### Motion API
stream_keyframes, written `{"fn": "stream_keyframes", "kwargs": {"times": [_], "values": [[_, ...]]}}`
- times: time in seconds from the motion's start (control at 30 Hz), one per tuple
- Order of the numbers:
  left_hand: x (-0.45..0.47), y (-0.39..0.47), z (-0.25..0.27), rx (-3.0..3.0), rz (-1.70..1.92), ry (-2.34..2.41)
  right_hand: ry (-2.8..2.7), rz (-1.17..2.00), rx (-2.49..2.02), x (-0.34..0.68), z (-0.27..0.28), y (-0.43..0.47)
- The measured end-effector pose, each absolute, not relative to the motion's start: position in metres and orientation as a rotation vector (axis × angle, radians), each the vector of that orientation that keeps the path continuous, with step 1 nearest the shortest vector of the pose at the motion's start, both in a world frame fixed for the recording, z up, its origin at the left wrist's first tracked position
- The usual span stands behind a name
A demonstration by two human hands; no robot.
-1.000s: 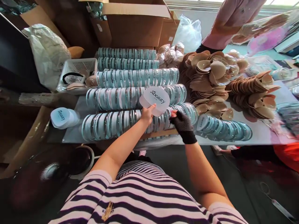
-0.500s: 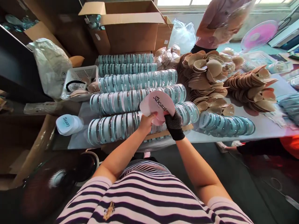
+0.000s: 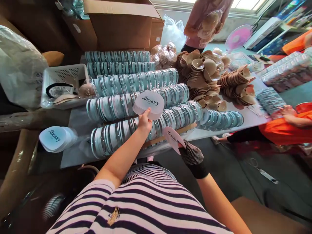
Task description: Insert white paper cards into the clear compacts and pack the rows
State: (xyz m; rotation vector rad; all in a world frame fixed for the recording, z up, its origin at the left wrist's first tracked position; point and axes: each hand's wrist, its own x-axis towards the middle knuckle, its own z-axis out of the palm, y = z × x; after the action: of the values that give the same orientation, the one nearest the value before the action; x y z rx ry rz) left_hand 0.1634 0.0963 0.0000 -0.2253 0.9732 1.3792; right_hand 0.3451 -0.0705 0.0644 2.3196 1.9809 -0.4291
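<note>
My bare left hand point(image 3: 145, 123) pinches a small stack of white rounded cards point(image 3: 149, 103) printed "beauty" above the front rows. In a black dotted fingerless-looking glove, my right hand point(image 3: 193, 155) grips a similar pinkish-looking card point(image 3: 172, 138) by its edge, tilted, just off the table's front edge. Beneath and beyond both hands lie long rows of clear round packs point(image 3: 143, 122) with pale cards showing between them. Another pile of printed cards point(image 3: 55, 139) rests at the table's left end.
Beige molded cups point(image 3: 207, 87) are heaped at the right, beside a shorter row of packs point(image 3: 223, 119). A white basket point(image 3: 64, 73) stands left, a cardboard box point(image 3: 119, 32) behind. One person point(image 3: 207, 22) handles bagged cups; another in orange point(image 3: 290, 125) is at right.
My hands have separated: the left moved left with the card stack, the right drew back right and down with one card. The view has turned to the right.
</note>
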Motion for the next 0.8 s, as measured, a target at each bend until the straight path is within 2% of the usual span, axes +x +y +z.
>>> {"fn": "stream_keyframes", "kwargs": {"times": [0.2,0.43,0.63,0.8], "values": [[0.16,0.099,-0.003,-0.233,1.325,0.954,1.744,-0.455,2.224,0.317,0.076,-0.038],[0.16,0.099,-0.005,-0.223,1.332,0.918,1.614,-0.582,2.14,0.306,0.04,0.006],[0.158,0.098,-0.014,-0.216,1.278,0.897,1.828,-0.544,2.263,0.317,0.026,-0.002],[0.16,0.098,-0.011,-0.195,1.307,0.891,1.869,-0.553,2.39,0.308,-0.007,-0.004]]}}
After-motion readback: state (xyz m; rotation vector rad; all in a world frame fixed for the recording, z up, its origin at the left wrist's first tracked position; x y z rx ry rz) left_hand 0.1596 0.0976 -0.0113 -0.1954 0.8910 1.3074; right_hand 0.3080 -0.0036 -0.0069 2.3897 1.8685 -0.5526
